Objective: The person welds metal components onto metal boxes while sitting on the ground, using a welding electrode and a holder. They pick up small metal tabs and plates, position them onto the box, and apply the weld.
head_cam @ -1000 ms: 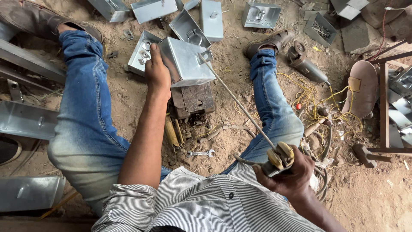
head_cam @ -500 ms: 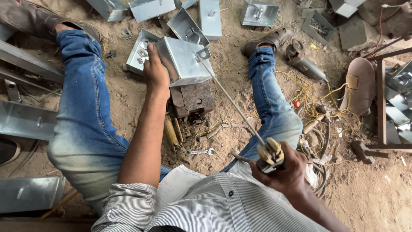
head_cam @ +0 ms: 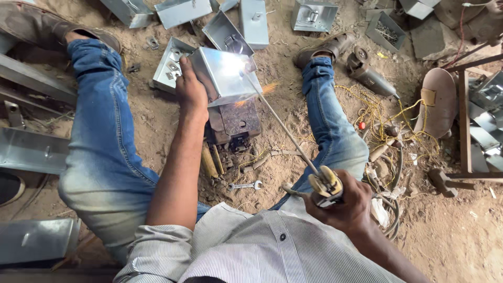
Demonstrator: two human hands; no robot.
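Sandy, littered ground fills the view, with the person sitting on it, legs in blue jeans spread wide. At the far left, long folded sheet-metal channels (head_cam: 31,149) lie flat beside the left leg. Farther off, along the top, several open galvanised boxes are scattered: one shallow open box (head_cam: 168,65) just left of the work holds a few small metal brackets, another box (head_cam: 313,14) at the far middle holds a latch-like fitting, and a dark tray (head_cam: 386,30) to the far right holds what look like small parts, too small to tell.

Between the legs, the left hand (head_cam: 192,90) is clasped around the left side of a shiny sheet-metal box (head_cam: 226,74), which rests tilted on a rusty steel block (head_cam: 234,119). A bright arc glares on the box's right face, with orange sparks just beside it. A thin welding rod (head_cam: 285,131) runs from that glare down toward the near right, into an electrode holder (head_cam: 326,184) with yellow jaws. The right hand (head_cam: 346,205) is clenched around that holder's handle. A small spanner (head_cam: 245,185) lies in the sand near the shirt. To the right, an angle grinder (head_cam: 367,73) lies beyond the right knee, beside tangled yellow wire (head_cam: 377,112).
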